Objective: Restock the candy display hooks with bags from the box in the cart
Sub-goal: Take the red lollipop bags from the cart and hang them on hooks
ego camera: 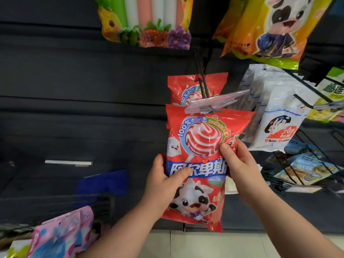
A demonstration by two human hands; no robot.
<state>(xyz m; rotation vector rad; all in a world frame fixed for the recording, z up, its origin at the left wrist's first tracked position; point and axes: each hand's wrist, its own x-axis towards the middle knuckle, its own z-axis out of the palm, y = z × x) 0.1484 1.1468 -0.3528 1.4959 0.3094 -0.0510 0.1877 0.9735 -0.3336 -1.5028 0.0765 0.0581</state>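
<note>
Red lollipop bag [200,164] is sitting upright at frame centre, both hands gripping it by its side edges. Its top edge is sitting right at the clear price tag holder [216,102] on the tip of the black hook [202,79]; can't tell whether the bag's hole is actually on the hook, since the holder is covering that spot.

Left hand [163,180] is closing on the bag's left edge at the blue banner, thumb lying across the front, other fingers hidden behind the bag. Right hand [240,161] is pinching the bag's right edge a bit higher, thumb pressing on the front beside the lollipop print, fingers wrapping behind.

A second red bag [188,88] of the same kind is hanging on the hook behind and above the held bag, partly covered by it.

Right of the held bag, white rabbit bags [275,116] are hanging in a row on a neighbouring hook. Above them, a yellow cow bag [270,28] is hanging tilted. Above and left of the held bag, a fruit-print bag [147,21] is hanging. Below and left of the held bag, pink and blue bags [63,237] are sitting at the frame's bottom corner. Dark panel wall [74,71] is running behind everything.
</note>
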